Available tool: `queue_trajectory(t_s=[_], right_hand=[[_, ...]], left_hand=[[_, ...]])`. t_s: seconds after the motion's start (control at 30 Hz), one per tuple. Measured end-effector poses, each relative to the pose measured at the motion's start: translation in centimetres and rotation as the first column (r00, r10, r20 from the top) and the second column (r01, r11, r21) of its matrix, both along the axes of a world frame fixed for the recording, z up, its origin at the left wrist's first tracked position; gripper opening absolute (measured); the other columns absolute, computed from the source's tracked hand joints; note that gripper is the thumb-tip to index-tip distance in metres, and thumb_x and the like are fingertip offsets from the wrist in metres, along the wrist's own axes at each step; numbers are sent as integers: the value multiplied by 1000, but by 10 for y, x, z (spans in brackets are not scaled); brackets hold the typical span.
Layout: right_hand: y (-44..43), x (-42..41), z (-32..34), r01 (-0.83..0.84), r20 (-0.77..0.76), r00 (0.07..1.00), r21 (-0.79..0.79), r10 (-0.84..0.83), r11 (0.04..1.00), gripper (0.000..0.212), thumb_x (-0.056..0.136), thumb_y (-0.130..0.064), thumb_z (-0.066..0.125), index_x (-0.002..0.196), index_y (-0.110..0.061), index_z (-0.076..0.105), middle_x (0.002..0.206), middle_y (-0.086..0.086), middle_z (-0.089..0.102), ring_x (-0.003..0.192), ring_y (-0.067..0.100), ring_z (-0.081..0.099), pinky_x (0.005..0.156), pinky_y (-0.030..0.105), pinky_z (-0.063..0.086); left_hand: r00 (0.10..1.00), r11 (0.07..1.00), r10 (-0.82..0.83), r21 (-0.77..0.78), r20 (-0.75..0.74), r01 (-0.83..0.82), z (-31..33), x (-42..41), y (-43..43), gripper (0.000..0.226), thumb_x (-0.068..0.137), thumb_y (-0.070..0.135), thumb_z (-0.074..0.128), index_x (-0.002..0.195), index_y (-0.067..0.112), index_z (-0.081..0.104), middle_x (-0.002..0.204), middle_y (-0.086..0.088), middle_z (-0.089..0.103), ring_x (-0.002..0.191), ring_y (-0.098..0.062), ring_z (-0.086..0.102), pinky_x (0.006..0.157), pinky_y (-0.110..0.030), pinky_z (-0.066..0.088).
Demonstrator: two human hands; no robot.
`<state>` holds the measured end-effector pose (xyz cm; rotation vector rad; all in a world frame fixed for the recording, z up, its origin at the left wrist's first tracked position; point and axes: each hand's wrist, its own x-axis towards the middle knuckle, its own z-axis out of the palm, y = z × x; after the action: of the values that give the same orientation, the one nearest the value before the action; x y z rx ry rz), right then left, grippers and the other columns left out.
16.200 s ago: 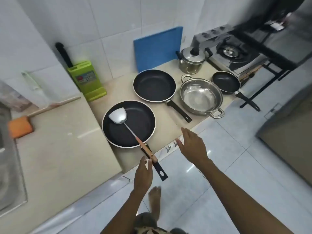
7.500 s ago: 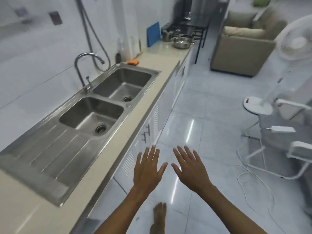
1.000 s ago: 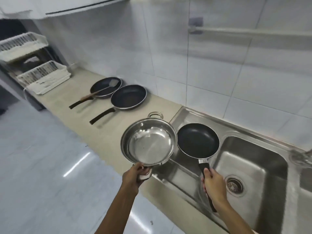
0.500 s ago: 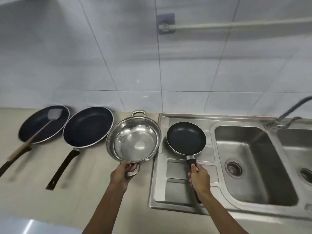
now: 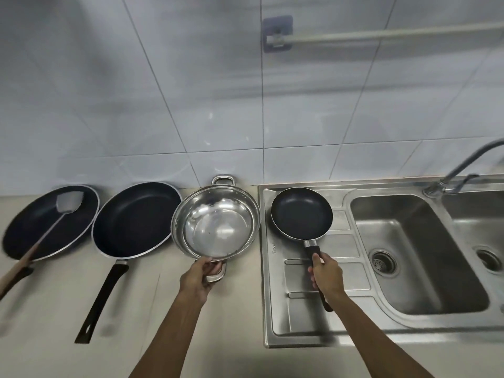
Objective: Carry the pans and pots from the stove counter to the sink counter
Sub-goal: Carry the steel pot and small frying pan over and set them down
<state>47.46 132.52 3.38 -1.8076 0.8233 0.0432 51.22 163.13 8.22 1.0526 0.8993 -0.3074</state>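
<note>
My left hand (image 5: pixel 200 276) grips the near handle of a shiny steel pot (image 5: pixel 215 222), which sits low over the beige counter (image 5: pixel 163 336) right of a large black frying pan (image 5: pixel 133 219). My right hand (image 5: pixel 326 274) holds the black handle of a small black frying pan (image 5: pixel 301 212) over the steel draining board (image 5: pixel 294 317). Whether either one touches the surface, I cannot tell. At the far left lies another large black pan (image 5: pixel 41 227) with a steel spatula (image 5: pixel 58 211) resting in it.
A steel double sink (image 5: pixel 417 249) with a drain lies to the right, its tap (image 5: pixel 461 173) at the back right. A towel rail (image 5: pixel 381 35) is fixed on the white tiled wall. Bare counter runs along the front edge.
Both hands have lowered the pot and the small pan a little toward the counter and draining board; the view has closed in. The two large pans have not moved.
</note>
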Motion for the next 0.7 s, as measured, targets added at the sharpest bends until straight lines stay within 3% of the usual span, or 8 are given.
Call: queue_trajectory(t_s=[0.1, 0.2, 0.33, 0.4, 0.57, 0.7], right_hand=[[4, 8, -3, 3, 5, 1000, 7, -3, 1000, 23, 106, -22, 46, 101, -8, 64, 68, 13, 67, 46, 22, 51, 39, 29, 47], [8, 14, -2, -2, 17, 1000, 12, 2, 1000, 22, 106, -22, 46, 102, -10, 63, 69, 13, 67, 46, 21, 52, 39, 28, 48], [11, 25, -4, -16, 10, 1000, 5, 16, 1000, 20, 106, -22, 45, 103, -12, 61, 73, 15, 70, 46, 21, 53, 40, 28, 49], [11, 30, -5, -21, 8, 1000, 2, 21, 1000, 20, 106, -23, 44, 106, -13, 61, 74, 14, 71, 48, 21, 54, 41, 28, 49], [10, 41, -7, -22, -8, 1000, 13, 22, 1000, 21, 105, -23, 45, 103, -10, 61, 70, 11, 70, 44, 19, 52, 36, 26, 47], [9, 46, -8, -26, -24, 999, 16, 26, 1000, 20, 105, -23, 45, 103, -11, 61, 72, 12, 71, 44, 20, 54, 36, 27, 47]], left_hand=[[1000, 1000, -7, -30, -9, 7, -5, 2, 1, 27, 84, 9, 69, 110, 5, 67, 101, -16, 76, 76, -16, 74, 73, -34, 56], [1000, 999, -3, -47, -13, 2, -6, 1, -1, 28, 86, 10, 67, 114, 7, 65, 108, -17, 73, 86, -19, 71, 74, -34, 55], [1000, 999, -8, -42, -16, 8, -9, 2, -2, 25, 87, 11, 67, 112, 9, 65, 112, -17, 72, 77, -15, 74, 74, -34, 55], [1000, 999, -14, -45, -16, 13, -11, 2, -1, 25, 88, 12, 67, 112, 10, 65, 117, -18, 71, 82, -16, 73, 76, -34, 55], [1000, 998, -22, -63, -19, 21, -13, 3, 0, 44, 90, 16, 68, 132, 5, 62, 126, -18, 69, 93, -16, 71, 79, -32, 53], [999, 997, -37, -65, -24, 35, -14, 2, 1, 47, 90, 18, 69, 134, 4, 60, 126, -16, 70, 86, -12, 73, 74, -30, 52]])
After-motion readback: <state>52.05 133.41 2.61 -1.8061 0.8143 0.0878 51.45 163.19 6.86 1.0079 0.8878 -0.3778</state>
